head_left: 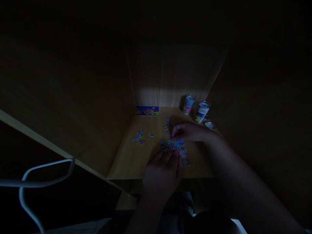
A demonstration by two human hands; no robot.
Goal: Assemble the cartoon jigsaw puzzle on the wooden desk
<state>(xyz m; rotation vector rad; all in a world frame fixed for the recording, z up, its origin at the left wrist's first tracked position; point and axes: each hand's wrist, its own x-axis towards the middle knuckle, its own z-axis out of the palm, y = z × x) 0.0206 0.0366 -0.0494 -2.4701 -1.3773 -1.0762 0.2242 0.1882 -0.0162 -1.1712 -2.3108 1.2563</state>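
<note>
A partly joined jigsaw cluster (179, 150) in pink and blue lies on the wooden desk (131, 159). My left hand (162, 174) rests at its near edge, fingers curled with the tips on the pieces. My right hand (187, 131) reaches in from the right. Its fingertips are pinched at the cluster's far edge, on what seems to be a small piece. Loose puzzle pieces (140, 136) lie scattered to the left, and more loose pieces (167, 125) sit just beyond the cluster.
A colourful picture card (147, 111) lies at the back of the desk. Two small round tins (188, 104) (202, 111) stand at the back right, with a lid (210, 124) beside them. Wooden side panels wall in the desk. A white chair frame (36, 182) is at lower left.
</note>
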